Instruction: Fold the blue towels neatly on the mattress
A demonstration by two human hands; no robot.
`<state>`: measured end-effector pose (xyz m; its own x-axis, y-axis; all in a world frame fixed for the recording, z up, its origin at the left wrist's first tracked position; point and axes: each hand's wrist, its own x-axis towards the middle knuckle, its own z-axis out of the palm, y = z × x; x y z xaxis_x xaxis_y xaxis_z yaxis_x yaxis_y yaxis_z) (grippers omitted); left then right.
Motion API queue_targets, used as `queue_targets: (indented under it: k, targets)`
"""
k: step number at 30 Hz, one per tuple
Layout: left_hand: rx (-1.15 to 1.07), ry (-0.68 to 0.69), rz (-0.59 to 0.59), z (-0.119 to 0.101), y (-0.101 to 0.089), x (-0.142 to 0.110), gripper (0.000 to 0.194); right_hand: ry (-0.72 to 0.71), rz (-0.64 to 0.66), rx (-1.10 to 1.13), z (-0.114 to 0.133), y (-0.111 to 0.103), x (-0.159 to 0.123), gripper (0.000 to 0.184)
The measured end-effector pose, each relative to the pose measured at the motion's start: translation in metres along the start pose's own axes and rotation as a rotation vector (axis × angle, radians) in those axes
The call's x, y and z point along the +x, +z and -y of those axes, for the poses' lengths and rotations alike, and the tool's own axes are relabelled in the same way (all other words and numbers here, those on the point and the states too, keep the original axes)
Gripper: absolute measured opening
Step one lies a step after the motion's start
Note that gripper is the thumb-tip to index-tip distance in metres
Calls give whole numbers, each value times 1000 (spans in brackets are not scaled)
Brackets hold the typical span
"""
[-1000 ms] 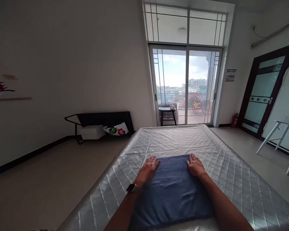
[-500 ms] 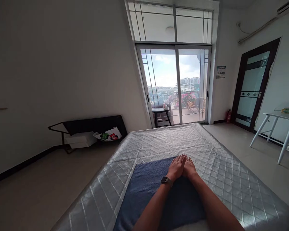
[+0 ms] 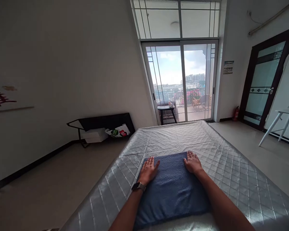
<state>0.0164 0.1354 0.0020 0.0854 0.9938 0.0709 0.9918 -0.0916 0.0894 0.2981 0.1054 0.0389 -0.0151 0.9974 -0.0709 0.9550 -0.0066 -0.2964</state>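
Observation:
A blue towel (image 3: 170, 186) lies spread on a silver quilted cover (image 3: 233, 179), with a few soft wrinkles toward its near side. My left hand (image 3: 147, 170) rests flat on the towel's far left corner, fingers stretched out. On that wrist is a dark-faced watch (image 3: 138, 186). At the far right corner, my right hand (image 3: 193, 162) lies flat too, its fingers pointing away from me. Neither hand grips anything. My forearms cover parts of the towel's left and right edges.
A folded black frame (image 3: 106, 122) with a white box (image 3: 95, 135) and a printed bag (image 3: 118, 131) stands left by the wall. Beyond the cover are a dark stool (image 3: 166, 109) and sliding glass doors (image 3: 183, 80). A white table (image 3: 286, 112) stands at right.
Half a second ago both hands were together at the towel's far right corner. My left hand has since moved left to the far left corner. The camera view has turned slightly.

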Motion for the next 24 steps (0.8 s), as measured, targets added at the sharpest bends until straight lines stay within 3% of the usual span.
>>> queue_targets:
  k: [16,24]
  targets:
    - [-28,-91,-75,13,0,-2,85,3,10,-108,-2,-4,1,68]
    - [-2,-84,-98,11,2,-1,84,-35,-1,-76,7,-5,-20,67]
